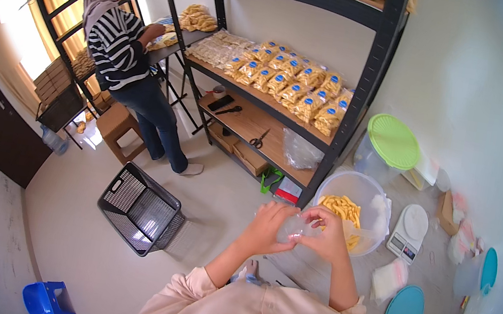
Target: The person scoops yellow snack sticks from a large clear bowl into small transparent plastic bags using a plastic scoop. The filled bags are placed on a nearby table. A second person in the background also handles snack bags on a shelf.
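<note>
Between my two hands is a clear plastic bag (290,228), its far side partly covered by my fingers. My left hand (266,226) grips it from the left. The fingers and thumb of my right hand (329,233) pinch its other edge. Just beyond my right hand stands a translucent plastic tub (378,214) with yellow stick-shaped snacks (342,208) in it. A pale translucent scoop or handle (360,231) lies across the snacks. To the right of the tub are a white digital kitchen scale (410,231) and a stack of clear plastic bags (389,280).
A black metal shelf rack (261,92) carries several labelled snack bags (288,81) and scissors (259,138). A black plastic crate (141,211) stands on the floor. A green-lidded container (392,142) and a teal lid (404,312) are at right. Another person (122,53) stands at the far left.
</note>
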A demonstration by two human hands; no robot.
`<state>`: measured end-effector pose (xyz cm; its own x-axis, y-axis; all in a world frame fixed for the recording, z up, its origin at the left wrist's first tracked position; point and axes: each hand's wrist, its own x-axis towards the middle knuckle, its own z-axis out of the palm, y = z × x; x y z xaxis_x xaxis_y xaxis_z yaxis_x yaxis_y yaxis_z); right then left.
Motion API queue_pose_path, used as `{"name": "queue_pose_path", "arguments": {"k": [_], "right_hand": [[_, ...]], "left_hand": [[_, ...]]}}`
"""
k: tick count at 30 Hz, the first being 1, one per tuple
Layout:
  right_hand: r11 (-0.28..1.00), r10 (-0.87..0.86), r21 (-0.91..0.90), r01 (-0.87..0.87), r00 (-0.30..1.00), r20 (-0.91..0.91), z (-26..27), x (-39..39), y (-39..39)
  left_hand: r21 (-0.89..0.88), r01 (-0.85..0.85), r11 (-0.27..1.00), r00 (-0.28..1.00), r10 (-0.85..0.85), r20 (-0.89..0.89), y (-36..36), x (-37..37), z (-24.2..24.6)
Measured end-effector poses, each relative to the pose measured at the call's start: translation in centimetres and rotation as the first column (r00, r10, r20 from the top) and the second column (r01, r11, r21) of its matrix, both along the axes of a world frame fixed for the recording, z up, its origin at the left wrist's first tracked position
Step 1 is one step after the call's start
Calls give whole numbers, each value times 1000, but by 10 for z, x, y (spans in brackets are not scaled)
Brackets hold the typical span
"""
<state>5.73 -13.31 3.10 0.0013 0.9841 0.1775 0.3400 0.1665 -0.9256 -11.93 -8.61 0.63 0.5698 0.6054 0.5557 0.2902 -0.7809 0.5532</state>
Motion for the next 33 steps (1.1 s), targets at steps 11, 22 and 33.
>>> {"name": "queue_pose_path", "arguments": {"k": [11,22,33], "right_hand": [[921,-388,169,351,862,326,3,72,1],[793,294,-452,409,393,871,-60,119,5],[976,-158,108,188,274,949,-70,140,40]], "left_hand": [[-331,148,932,936,-24,351,17,14,-12],[-391,648,654,636,-183,749,62,99,10],[-383,426,820,819,-169,548,82,153,-33]]}}
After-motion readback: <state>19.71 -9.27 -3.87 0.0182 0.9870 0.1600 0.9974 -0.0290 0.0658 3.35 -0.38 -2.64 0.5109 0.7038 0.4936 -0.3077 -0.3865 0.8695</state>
